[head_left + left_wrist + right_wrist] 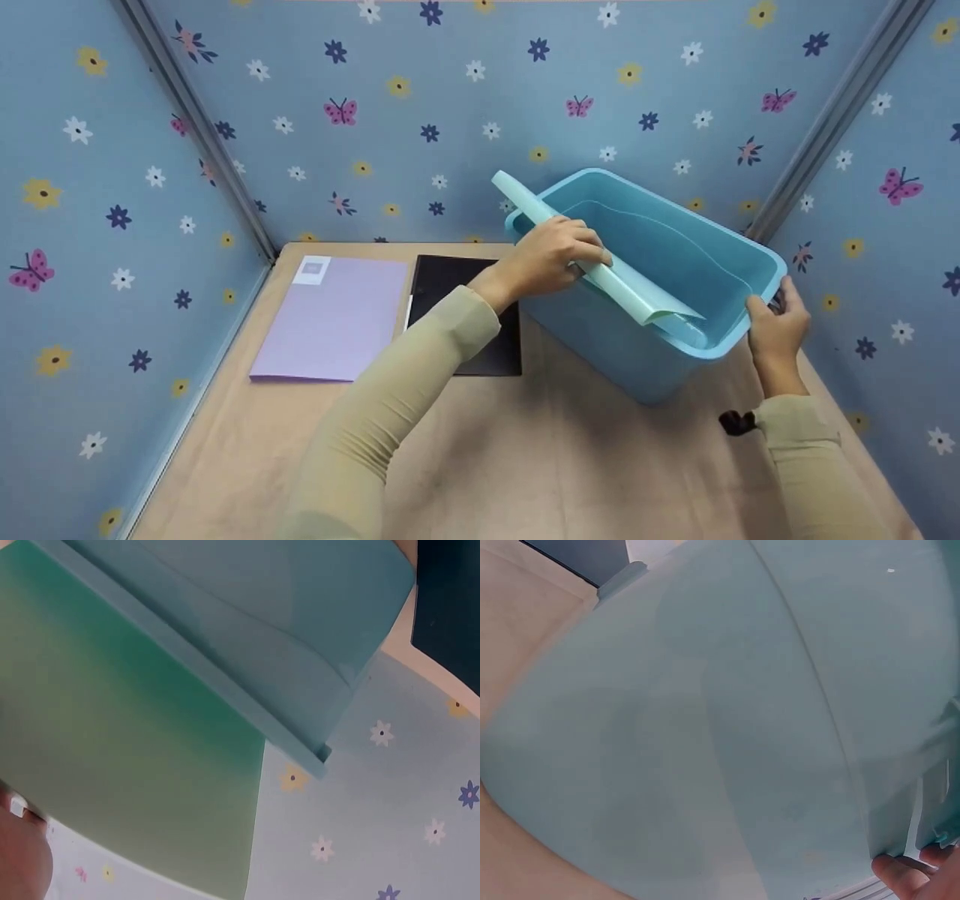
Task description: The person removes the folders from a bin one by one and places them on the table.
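Observation:
My left hand (pixel 553 256) grips a mint-green folder (pixel 637 289) by its upper edge, fingers curled over it. The folder stands partly inside a blue plastic bin (pixel 600 334), with one end rising past the rim at the back left. Seen from the left wrist, its broad green face (pixel 150 735) lies alongside the bin rim (pixel 217 682). My right hand (pixel 778 330) holds the bin by its right end, thumb on the rim and fingers behind it. The right wrist view is mostly filled by the bin's outer wall (pixel 705 727), with fingertips (pixel 900 875) at the lower right.
A lilac folder (pixel 330 319) with a white label lies flat at the left of the table (pixel 480 465). Beside it lies a black folder (pixel 487 356), partly covered by my left forearm. Flowered blue panels (pixel 465 112) on grey posts enclose the back and sides.

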Available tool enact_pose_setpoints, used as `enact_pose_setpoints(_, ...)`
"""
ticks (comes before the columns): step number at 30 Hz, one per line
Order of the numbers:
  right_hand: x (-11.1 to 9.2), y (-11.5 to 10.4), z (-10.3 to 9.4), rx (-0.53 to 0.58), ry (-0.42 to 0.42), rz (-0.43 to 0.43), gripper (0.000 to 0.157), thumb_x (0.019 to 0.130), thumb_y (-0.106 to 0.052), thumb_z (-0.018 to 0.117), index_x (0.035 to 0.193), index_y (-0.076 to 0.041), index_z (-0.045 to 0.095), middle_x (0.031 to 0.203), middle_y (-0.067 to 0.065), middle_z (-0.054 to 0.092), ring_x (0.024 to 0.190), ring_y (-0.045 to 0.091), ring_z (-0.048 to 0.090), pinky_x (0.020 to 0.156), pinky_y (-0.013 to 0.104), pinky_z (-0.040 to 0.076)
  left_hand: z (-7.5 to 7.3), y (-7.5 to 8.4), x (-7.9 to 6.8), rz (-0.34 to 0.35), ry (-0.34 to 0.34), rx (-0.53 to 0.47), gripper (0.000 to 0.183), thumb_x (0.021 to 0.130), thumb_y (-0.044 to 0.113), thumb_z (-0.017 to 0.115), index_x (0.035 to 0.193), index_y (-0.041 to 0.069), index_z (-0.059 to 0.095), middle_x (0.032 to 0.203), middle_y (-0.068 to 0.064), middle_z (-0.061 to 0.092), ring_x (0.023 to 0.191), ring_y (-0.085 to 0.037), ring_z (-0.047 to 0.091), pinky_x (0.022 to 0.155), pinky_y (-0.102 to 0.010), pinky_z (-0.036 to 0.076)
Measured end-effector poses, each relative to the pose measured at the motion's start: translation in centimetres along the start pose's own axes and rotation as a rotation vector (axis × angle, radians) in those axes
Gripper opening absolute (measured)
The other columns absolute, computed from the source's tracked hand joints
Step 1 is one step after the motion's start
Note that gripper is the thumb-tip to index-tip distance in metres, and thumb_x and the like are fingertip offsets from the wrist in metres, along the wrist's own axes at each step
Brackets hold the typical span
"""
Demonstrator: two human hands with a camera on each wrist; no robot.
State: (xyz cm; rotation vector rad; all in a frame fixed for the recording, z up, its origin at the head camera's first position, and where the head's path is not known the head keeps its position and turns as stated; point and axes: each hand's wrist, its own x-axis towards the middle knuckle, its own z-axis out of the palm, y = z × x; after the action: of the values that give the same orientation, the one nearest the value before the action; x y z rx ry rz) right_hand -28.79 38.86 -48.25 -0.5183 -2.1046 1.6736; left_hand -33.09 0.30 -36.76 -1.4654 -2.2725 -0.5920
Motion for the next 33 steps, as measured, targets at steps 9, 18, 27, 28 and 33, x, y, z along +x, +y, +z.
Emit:
enact_pose_setpoints(9,0.2,0.0,0.1,-0.002,0.007,-0.011,0.078,0.102,-0.016,0.050,0.174,-0.015,0.021,0.180,0.007,0.026,0.164,0.022,0.035,0.130,0.035,0.035,-1.7,-0.4,-0.8,0.053,0.086,0.033,0.042,0.089,-0.013,0.063,0.113,0.013,0.085,0.115,-0.007,0.082,0.116,-0.029,0.073,0.113,-0.047,0.052)
enact_pose_setpoints(18,0.3,0.2,0.0,-0.016,0.015,-0.018,0.078,0.101,-0.017,0.051,0.174,-0.015,0.022,0.179,0.008,0.030,0.160,0.023,0.041,0.128,0.036,0.039,-2.8,-1.2,-1.9,0.101,0.163,0.089,0.039,0.090,-0.011,0.062,0.112,0.012,0.085,0.111,-0.007,0.082,0.107,-0.029,0.073,0.105,-0.047,0.056)
enact_pose_setpoints(27,0.2,0.0,0.2,-0.009,0.033,-0.030,0.077,0.101,-0.017,0.051,0.173,-0.013,0.024,0.178,0.010,0.032,0.161,0.024,0.041,0.128,0.036,0.038,-4.3,-2.2,-3.7,0.104,0.226,0.122,0.041,0.086,-0.013,0.062,0.110,0.012,0.085,0.108,-0.007,0.082,0.107,-0.031,0.074,0.101,-0.050,0.055)
enact_pose_setpoints(28,0.2,0.0,0.2,-0.011,0.033,-0.033,0.077,0.101,-0.017,0.051,0.173,-0.013,0.024,0.178,0.010,0.032,0.160,0.024,0.041,0.128,0.036,0.038,-4.5,-2.3,-3.9,0.101,0.233,0.125,0.042,0.086,-0.014,0.062,0.110,0.012,0.085,0.108,-0.007,0.082,0.107,-0.031,0.074,0.100,-0.050,0.055)
enact_pose_setpoints(33,0.1,0.0,0.2,-0.021,0.036,-0.040,0.077,0.101,-0.017,0.052,0.173,-0.011,0.024,0.177,0.010,0.033,0.160,0.027,0.042,0.128,0.038,0.039,-5.1,-2.9,-4.8,0.089,0.266,0.146,0.045,0.083,-0.017,0.061,0.108,0.012,0.085,0.105,-0.008,0.082,0.103,-0.031,0.074,0.098,-0.050,0.056)
